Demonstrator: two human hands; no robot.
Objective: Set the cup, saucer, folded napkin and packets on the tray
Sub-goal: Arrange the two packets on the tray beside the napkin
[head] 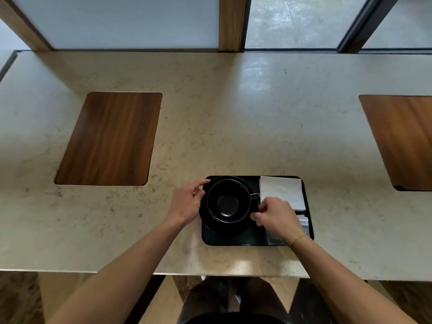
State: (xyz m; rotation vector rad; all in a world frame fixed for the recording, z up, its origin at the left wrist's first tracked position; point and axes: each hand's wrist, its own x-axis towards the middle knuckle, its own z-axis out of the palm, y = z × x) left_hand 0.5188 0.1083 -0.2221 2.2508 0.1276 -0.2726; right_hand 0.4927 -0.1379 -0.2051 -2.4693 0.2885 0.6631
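While the cup [228, 202] sits on its saucer [211, 224] in the tray [233, 240], the left hand [187, 204] pinches the saucer's far rim and the right hand [277, 215] closes loosely by the handle; whether it grips is unclear. Turn gently, keeping napkin [282, 192] and packets [304, 224] beyond the right hand undisturbed.

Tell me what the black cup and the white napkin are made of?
The round black cup looks like glazed ceramic: its rim and inner floor catch soft, shiny highlights. It could be another hard glossy material; the picture cannot settle that. The square white folded napkin looks like soft paper, matte with a faint crinkled texture and no shine. Both sit on the dark rectangular tray.
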